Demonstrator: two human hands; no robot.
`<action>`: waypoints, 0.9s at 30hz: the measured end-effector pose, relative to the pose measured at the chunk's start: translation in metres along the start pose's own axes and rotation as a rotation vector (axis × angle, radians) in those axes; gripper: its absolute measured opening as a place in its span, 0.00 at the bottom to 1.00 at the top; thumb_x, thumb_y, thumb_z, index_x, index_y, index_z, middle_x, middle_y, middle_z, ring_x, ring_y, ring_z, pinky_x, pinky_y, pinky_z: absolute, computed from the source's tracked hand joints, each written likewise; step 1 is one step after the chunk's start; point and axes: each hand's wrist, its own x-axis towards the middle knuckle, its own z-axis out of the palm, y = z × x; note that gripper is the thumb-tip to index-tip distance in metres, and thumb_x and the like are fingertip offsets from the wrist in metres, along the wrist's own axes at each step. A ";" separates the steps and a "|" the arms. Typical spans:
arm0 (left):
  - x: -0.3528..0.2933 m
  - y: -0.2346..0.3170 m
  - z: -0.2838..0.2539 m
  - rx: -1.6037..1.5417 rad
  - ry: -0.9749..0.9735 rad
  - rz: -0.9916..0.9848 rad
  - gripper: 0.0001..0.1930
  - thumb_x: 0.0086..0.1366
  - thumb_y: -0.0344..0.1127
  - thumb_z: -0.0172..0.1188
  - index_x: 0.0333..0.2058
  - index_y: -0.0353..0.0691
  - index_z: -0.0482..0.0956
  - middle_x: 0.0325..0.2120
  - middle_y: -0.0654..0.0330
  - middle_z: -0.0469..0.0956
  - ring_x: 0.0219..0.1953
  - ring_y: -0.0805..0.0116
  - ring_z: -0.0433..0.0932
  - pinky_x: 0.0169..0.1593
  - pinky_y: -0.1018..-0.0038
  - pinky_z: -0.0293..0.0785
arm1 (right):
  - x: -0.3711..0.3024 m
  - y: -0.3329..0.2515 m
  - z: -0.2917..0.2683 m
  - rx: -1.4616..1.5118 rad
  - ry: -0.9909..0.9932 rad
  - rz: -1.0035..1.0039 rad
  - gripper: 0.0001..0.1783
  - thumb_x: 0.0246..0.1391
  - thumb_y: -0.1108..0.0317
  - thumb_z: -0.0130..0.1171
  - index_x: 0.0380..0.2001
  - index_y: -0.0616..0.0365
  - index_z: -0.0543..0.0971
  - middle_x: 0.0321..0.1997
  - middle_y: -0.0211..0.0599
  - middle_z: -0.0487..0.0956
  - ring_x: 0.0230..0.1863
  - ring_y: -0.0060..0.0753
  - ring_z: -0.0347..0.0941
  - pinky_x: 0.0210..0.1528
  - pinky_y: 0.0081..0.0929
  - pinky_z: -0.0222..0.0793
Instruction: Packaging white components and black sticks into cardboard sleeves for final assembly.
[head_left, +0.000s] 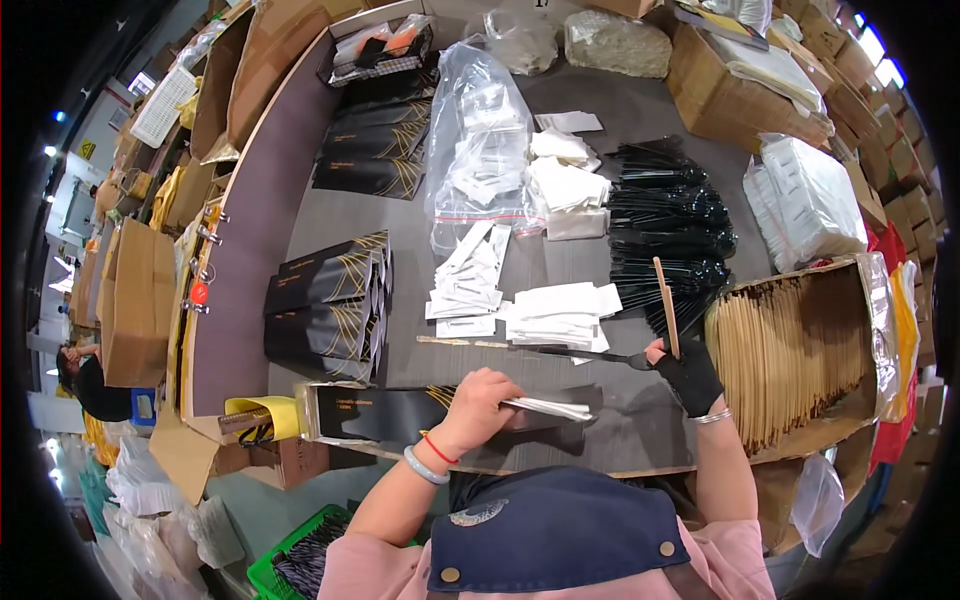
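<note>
A navy apron [560,525] lies nearest, with both hands beyond it. The left hand [480,402] pinches white packets [552,408] in narrowed fingers, apparently to hold them aligned; black sleeves [390,412] lie just left of those fingers. The gloved right hand [690,378] has its fingers closed around a wooden stick [667,300], pointing up, and a black utensil [590,354], pointing left. Right of these fingers stands a cardboard box [880,335] of tan sticks [790,360]; bundled black utensils [665,225] lie beyond them on the desk [400,215], probably grouped for easy reach.
</note>
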 end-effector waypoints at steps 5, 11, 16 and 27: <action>0.011 0.008 -0.005 -0.363 0.083 -0.486 0.16 0.53 0.31 0.67 0.42 0.36 0.81 0.33 0.50 0.81 0.36 0.60 0.81 0.40 0.68 0.77 | -0.006 0.000 0.001 0.044 0.100 0.045 0.06 0.52 0.70 0.62 0.31 0.61 0.81 0.25 0.21 0.75 0.26 0.13 0.65 0.29 0.16 0.60; 0.007 0.017 -0.021 -0.477 -0.030 -0.594 0.17 0.51 0.32 0.69 0.42 0.42 0.81 0.33 0.55 0.82 0.37 0.62 0.80 0.42 0.70 0.75 | -0.011 0.006 -0.002 0.033 0.109 0.054 0.06 0.53 0.69 0.62 0.30 0.61 0.80 0.24 0.21 0.74 0.26 0.13 0.65 0.29 0.17 0.59; -0.015 0.018 -0.006 0.172 0.012 -0.103 0.19 0.43 0.37 0.72 0.38 0.49 0.83 0.29 0.66 0.74 0.36 0.64 0.70 0.41 0.67 0.65 | -0.008 0.006 0.011 0.060 -0.101 0.107 0.08 0.53 0.67 0.64 0.30 0.62 0.80 0.25 0.23 0.77 0.27 0.14 0.68 0.30 0.17 0.63; -0.058 0.030 -0.006 0.398 -0.056 0.007 0.24 0.46 0.38 0.68 0.45 0.50 0.77 0.45 0.72 0.74 0.44 0.66 0.69 0.46 0.65 0.63 | -0.027 0.013 0.066 -0.547 -0.181 -0.216 0.14 0.50 0.60 0.65 0.39 0.53 0.81 0.30 0.38 0.78 0.33 0.39 0.76 0.37 0.31 0.71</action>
